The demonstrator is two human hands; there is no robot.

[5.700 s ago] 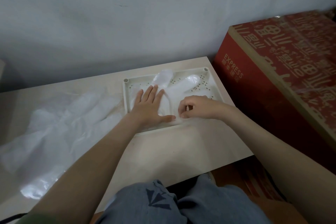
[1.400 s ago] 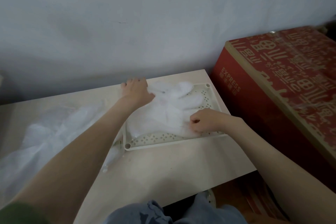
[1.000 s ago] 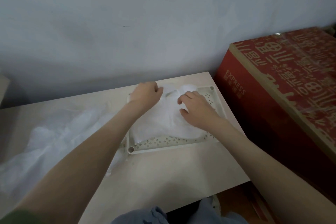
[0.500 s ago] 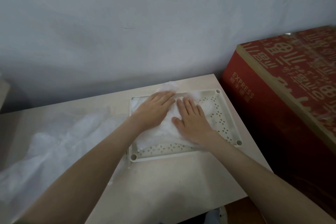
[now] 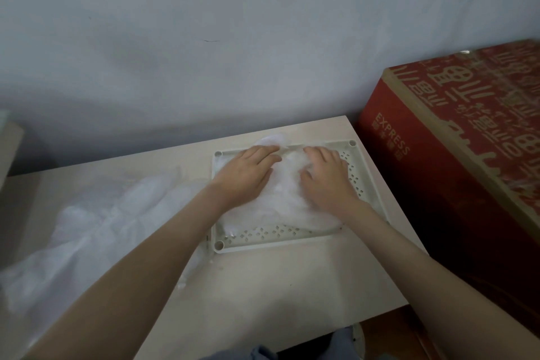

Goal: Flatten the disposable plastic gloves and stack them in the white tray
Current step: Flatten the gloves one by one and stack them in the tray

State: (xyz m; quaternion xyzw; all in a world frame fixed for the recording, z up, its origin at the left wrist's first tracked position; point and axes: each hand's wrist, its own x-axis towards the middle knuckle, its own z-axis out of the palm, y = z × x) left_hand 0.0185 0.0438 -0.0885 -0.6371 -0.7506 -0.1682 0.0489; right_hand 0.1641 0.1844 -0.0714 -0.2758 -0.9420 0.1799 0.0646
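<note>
Head cam looks down at a pale wooden worktop [image 5: 277,280] pushed up against a plain grey wall [image 5: 233,38]. The white tray [image 5: 277,242] sits toward the worktop's far right corner. It's the perforated kind, with little round posts at the corners. Inside it is a crinkly stack of clear plastic gloves [image 5: 283,204] covering most of the floor, and a bit of plastic pokes over the far rim.

Both hands are in the tray, palms down on the stack. The left hand [image 5: 248,175] lies flat with its fingers stretched out toward the far edge, pressing on the plastic and not gripping anything. The right hand [image 5: 327,181] is just beside it, also flat and pressing with nothing pinched, though its fingers are a bit blurry.

A loose pile of gloves [image 5: 96,231] is spread over the left side of the worktop, reaching up to the tray's left wall. A big red box [image 5: 455,155] with "EXPRESS" printed on it stands just right of the worktop.
</note>
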